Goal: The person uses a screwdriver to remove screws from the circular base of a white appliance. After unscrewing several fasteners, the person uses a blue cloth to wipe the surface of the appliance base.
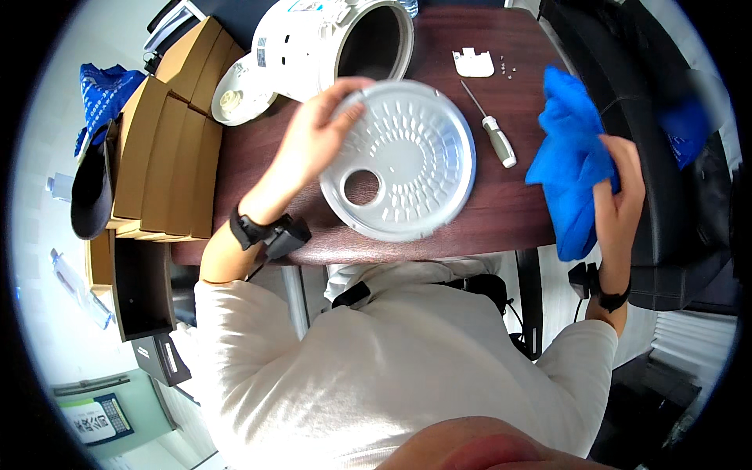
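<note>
Head view: dark wooden table point(501, 211) beside stacked cardboard boxes point(168, 168).

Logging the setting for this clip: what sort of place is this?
Likely an office or small repair bench: a dark wooden desk holds an opened white rice cooker, a screwdriver and loose screws, with cardboard boxes stacked alongside.

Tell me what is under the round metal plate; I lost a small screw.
Under the metal plate, held tilted by the left hand, only the dark wooden table shows around its edge and through its round hole. Whatever lies beneath it is covered. Tiny screws lie beyond the screwdriver.
</note>
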Action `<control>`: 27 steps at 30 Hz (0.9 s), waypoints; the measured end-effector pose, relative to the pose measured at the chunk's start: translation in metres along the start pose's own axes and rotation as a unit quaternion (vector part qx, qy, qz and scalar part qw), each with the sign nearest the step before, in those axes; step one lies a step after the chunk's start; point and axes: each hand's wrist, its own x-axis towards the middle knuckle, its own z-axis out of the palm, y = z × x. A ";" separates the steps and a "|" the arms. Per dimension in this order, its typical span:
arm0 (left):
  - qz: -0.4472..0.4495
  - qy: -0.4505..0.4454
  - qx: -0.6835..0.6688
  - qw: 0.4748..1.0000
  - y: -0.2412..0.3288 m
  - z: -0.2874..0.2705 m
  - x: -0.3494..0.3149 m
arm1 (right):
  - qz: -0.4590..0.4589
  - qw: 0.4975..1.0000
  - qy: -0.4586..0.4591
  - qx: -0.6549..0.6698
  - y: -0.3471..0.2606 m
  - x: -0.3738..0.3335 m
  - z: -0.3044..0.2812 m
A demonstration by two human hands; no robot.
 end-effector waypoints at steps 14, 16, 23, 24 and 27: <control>-0.255 -0.217 -0.367 0.868 -0.095 0.044 0.018 | -0.144 0.919 -0.363 0.047 -0.067 0.020 0.130; -0.274 -0.225 -0.395 0.848 -0.098 0.044 0.022 | -0.176 0.901 -0.395 0.025 -0.071 0.017 0.142; -0.303 -0.219 -0.386 0.843 -0.098 0.040 0.025 | -0.188 0.890 -0.415 0.022 -0.078 0.036 0.171; -0.305 -0.216 -0.388 0.842 -0.095 0.039 0.026 | -0.182 0.896 -0.405 0.014 -0.076 0.039 0.173; -0.288 -0.246 -0.422 0.824 -0.102 0.039 0.026 | -0.179 0.919 -0.350 -0.031 -0.058 0.041 0.176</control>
